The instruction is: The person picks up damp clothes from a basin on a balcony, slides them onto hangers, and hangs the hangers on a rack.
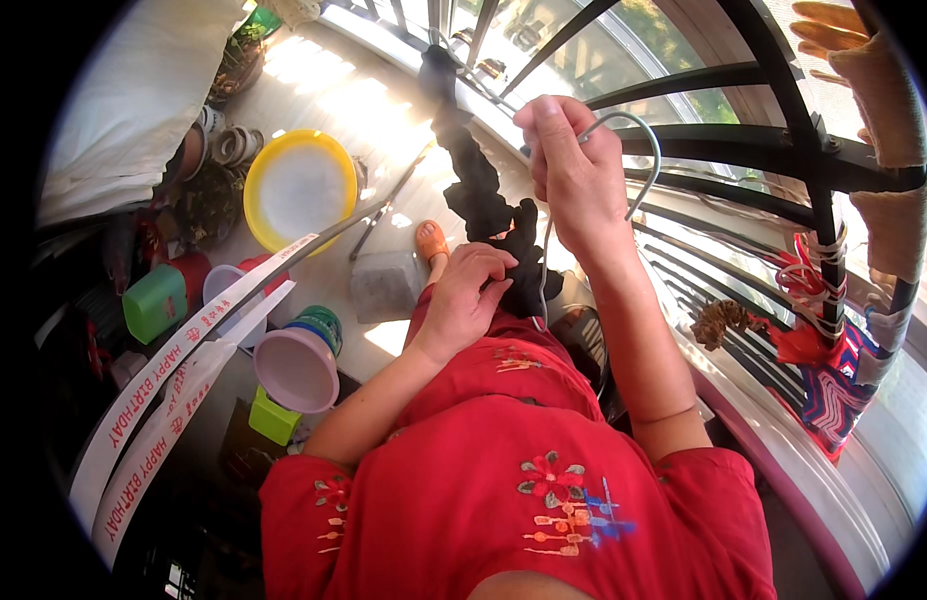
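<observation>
My right hand [576, 165] grips a pale wire clothes hanger [653, 154] near its neck, with the curved hook to the right of the fist. One end of the hanger reaches toward the window, and the other comes down by my lap. A black, crumpled garment [471, 165] hangs along the hanger's length. My left hand [467, 289] is at the garment's near end, fingers bent against the cloth. Whether those fingers pinch the fabric is not clear.
Black metal railing [703, 142] runs along the windows at right, with work gloves [880, 105] hung on it. At left are a pole with printed white ribbons [160, 375], a yellow-rimmed basin [302, 187], buckets [295, 367] and a grey block [386, 285].
</observation>
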Demonstrator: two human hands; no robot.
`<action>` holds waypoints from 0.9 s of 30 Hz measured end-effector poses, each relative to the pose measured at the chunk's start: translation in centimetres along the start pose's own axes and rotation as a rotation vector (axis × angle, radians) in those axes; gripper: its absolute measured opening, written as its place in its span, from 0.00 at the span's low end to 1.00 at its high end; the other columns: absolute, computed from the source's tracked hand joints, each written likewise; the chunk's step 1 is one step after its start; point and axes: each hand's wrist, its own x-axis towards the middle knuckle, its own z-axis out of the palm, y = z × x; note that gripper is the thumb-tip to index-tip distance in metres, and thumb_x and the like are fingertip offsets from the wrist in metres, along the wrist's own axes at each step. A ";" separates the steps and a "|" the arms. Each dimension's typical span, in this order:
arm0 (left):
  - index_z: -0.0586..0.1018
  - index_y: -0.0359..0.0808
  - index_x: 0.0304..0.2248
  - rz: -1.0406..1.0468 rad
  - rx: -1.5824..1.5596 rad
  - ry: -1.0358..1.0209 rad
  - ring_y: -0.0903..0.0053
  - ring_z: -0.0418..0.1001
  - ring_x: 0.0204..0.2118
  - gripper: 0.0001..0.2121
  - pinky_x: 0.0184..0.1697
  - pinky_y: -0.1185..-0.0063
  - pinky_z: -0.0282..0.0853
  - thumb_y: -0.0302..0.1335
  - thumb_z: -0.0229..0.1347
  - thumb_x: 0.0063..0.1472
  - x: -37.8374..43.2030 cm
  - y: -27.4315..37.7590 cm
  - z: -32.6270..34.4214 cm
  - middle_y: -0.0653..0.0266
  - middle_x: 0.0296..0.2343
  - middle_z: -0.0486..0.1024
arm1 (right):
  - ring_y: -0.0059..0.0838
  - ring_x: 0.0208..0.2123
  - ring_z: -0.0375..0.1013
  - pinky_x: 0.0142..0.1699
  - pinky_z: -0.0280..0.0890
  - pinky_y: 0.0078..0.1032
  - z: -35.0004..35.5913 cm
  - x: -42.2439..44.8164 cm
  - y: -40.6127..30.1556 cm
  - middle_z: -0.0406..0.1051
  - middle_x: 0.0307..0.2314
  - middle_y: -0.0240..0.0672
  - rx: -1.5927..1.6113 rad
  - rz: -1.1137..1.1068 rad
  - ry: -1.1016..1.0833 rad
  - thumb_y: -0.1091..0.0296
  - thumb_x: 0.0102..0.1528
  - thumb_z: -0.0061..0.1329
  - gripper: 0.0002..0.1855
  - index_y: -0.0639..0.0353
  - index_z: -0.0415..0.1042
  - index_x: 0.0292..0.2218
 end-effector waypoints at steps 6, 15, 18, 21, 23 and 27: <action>0.62 0.33 0.32 -0.340 -0.219 0.052 0.84 0.59 0.21 0.04 0.27 0.86 0.59 0.20 0.45 0.59 1.1 -3.5 -1.1 0.66 0.23 0.67 | 0.07 0.12 0.48 0.16 0.43 0.11 0.1 -0.4 -0.1 0.55 0.14 0.19 0.060 0.034 -0.055 0.59 0.59 0.37 0.15 0.62 0.67 0.30; 0.66 0.33 0.31 -0.421 0.031 0.111 0.71 0.69 0.23 0.07 0.27 0.79 0.64 0.23 0.52 0.54 2.9 -3.1 -2.0 0.61 0.19 0.69 | 0.07 0.13 0.49 0.17 0.43 0.11 0.5 -0.7 0.1 0.56 0.15 0.20 0.045 0.007 -0.071 0.59 0.59 0.37 0.15 0.62 0.67 0.30; 0.70 0.33 0.31 -0.340 0.149 0.203 0.69 0.71 0.28 0.08 0.32 0.77 0.65 0.22 0.54 0.50 2.4 -4.3 -2.1 0.60 0.24 0.72 | 0.07 0.13 0.49 0.17 0.44 0.11 0.5 -0.7 0.0 0.56 0.15 0.20 0.014 -0.024 -0.084 0.59 0.59 0.37 0.15 0.62 0.67 0.30; 0.72 0.33 0.32 -0.403 0.069 0.208 0.68 0.71 0.31 0.10 0.37 0.76 0.65 0.22 0.56 0.48 2.5 -4.3 -2.4 0.59 0.27 0.72 | 0.07 0.13 0.48 0.17 0.44 0.11 0.4 -0.6 0.0 0.55 0.14 0.19 0.012 -0.019 -0.077 0.59 0.59 0.37 0.15 0.62 0.67 0.29; 0.73 0.34 0.33 -0.254 0.267 0.105 0.69 0.71 0.31 0.11 0.37 0.77 0.65 0.21 0.56 0.48 2.2 -4.3 -2.3 0.60 0.27 0.72 | 0.07 0.13 0.48 0.17 0.44 0.11 0.3 -0.7 -0.1 0.55 0.14 0.19 0.006 -0.013 -0.073 0.59 0.59 0.36 0.15 0.62 0.67 0.29; 0.73 0.34 0.36 -0.528 0.063 0.180 0.71 0.69 0.37 0.10 0.39 0.77 0.64 0.25 0.55 0.52 1.8 -6.0 -2.1 0.60 0.31 0.73 | 0.07 0.13 0.48 0.17 0.43 0.11 0.3 -1.0 -0.6 0.54 0.14 0.19 0.004 -0.008 -0.068 0.59 0.59 0.36 0.15 0.62 0.66 0.29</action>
